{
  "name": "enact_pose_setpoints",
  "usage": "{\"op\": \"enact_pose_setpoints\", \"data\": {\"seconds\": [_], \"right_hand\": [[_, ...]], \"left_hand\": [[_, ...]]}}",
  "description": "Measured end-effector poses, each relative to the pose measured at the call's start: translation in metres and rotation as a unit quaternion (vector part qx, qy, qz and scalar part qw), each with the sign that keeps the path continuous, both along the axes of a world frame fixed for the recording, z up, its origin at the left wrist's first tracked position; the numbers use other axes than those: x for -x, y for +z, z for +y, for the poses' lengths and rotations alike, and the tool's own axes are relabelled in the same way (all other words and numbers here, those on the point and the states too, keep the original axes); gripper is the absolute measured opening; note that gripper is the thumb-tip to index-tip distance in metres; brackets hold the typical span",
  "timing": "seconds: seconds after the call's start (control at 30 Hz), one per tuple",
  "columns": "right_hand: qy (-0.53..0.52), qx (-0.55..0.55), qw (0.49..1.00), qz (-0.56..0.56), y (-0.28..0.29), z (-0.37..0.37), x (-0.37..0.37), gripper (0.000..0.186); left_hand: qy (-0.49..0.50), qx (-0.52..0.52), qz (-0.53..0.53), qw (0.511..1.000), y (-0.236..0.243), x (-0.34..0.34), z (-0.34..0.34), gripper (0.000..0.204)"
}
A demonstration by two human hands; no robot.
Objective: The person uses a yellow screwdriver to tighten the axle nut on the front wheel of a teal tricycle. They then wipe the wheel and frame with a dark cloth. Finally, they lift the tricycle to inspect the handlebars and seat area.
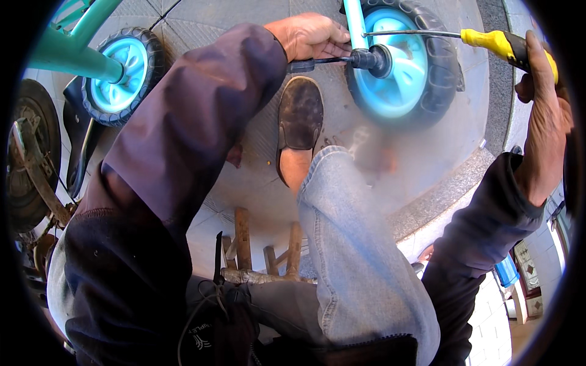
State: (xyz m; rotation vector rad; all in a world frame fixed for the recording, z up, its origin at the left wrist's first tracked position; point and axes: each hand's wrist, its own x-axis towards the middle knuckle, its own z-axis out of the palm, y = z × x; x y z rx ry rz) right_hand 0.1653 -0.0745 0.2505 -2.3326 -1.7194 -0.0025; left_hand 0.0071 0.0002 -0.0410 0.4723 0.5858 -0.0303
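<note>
My left hand (317, 39) is closed at the black pedal crank (332, 60) beside the front wheel (387, 91) of a turquoise child's cycle, which has a pale blue hub and black tyre. My right hand (543, 97) grips a yellow-and-black screwdriver (491, 43). Its long metal shaft reaches leftward across the wheel to the turquoise fork tube (354, 18), touching or very near it. The black hub fitting (375, 61) sits at the wheel's centre. The lower part of the view around the wheel is partly hazy.
A smaller wheel (122, 76) on the turquoise frame (61, 49) stands at upper left. A rusty, dark wheeled machine (27, 165) is at the far left. Below me is a wooden stool (243, 244). My shoe (299, 113) rests on the tiled ground (238, 183). A granite edge (439, 195) runs at right.
</note>
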Motion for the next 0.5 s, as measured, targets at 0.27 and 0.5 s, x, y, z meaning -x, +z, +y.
{"op": "enact_pose_setpoints", "data": {"seconds": [0.27, 0.5], "right_hand": [[0.093, 0.04, 0.994, 0.048, 0.009, -0.002, 0.009, 0.043], [0.022, 0.019, 1.0, 0.002, 0.002, -0.007, 0.0, 0.043]], "left_hand": [[-0.003, -0.014, 0.009, 1.0, 0.001, 0.0, 0.0, 0.024], [-0.003, -0.024, 0.017, 1.0, 0.005, 0.001, 0.0, 0.023]]}}
